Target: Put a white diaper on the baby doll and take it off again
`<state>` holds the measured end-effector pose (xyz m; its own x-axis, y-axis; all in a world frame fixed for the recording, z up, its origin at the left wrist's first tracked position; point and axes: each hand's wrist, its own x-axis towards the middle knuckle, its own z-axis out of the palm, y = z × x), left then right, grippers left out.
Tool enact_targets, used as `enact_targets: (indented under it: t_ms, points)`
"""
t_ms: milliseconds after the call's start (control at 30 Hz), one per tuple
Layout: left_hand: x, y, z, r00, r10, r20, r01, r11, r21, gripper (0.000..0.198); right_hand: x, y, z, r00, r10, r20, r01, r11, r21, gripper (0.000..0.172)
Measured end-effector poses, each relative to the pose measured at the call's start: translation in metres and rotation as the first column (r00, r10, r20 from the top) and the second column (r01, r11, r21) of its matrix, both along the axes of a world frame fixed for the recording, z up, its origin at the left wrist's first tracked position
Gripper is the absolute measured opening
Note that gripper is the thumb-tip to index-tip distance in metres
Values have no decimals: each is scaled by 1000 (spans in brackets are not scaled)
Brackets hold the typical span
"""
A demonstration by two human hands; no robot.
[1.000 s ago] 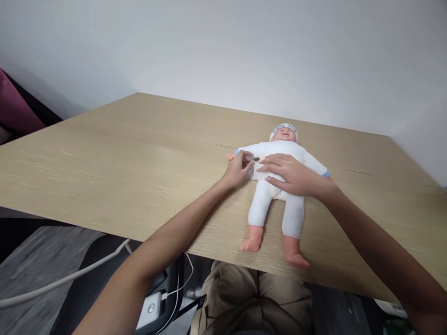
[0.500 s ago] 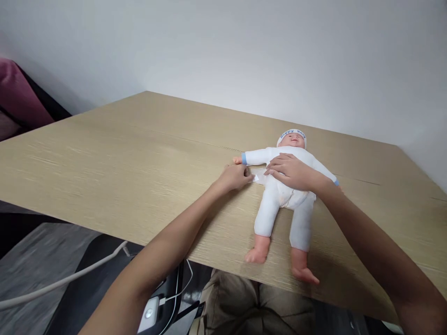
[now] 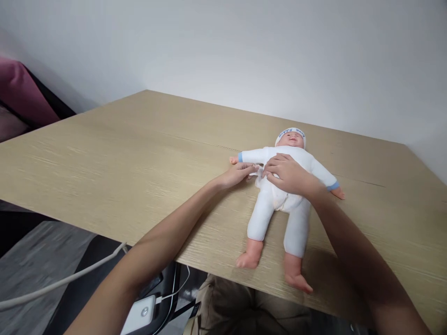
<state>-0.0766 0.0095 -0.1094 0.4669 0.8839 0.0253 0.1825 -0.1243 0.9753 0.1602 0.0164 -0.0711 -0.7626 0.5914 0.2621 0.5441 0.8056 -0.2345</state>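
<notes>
A baby doll (image 3: 296, 232) in a white suit with blue cuffs and a lettered white cap lies on its back, feet towards me. A white diaper (image 3: 287, 203) is around its hips, over the suit. At the doll's hip, on the left of the view, my left hand (image 3: 239, 174) pinches the diaper's side flap (image 3: 259, 177) between thumb and fingers. My right hand (image 3: 288, 173) lies over the doll's belly with its fingers laid out, touching the front of the diaper and covering its upper part.
The doll lies on a wooden table (image 3: 122, 153) with a pale wall (image 3: 226, 56) behind it. Below the near edge are a white charger-like box (image 3: 139, 314) with a cable and a thick pale cord (image 3: 66, 280). Pink fabric (image 3: 26, 93) shows at far left.
My left hand has moved right, bringing the diaper's side flap up against the doll's hip. My right hand stays on the belly. The doll's legs appear slightly lower and further left.
</notes>
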Motion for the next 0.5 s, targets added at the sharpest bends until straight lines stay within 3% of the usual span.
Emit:
enact_targets:
  t_ms: [100,300,500]
  points:
    - [16,-2,4,999,32,35,-32,999,6,54,0,-1,-1,999,-35,-36,35,999,-11,27]
    - [35,0,26,995,104,1,-104,995,5,50,13,7,1,971,-84,-226,35,977,-211,32]
    - [41,1,37,976,203,-77,-206,978,-28,46,26,3,19,874,-239,-423,200,970,-136,28]
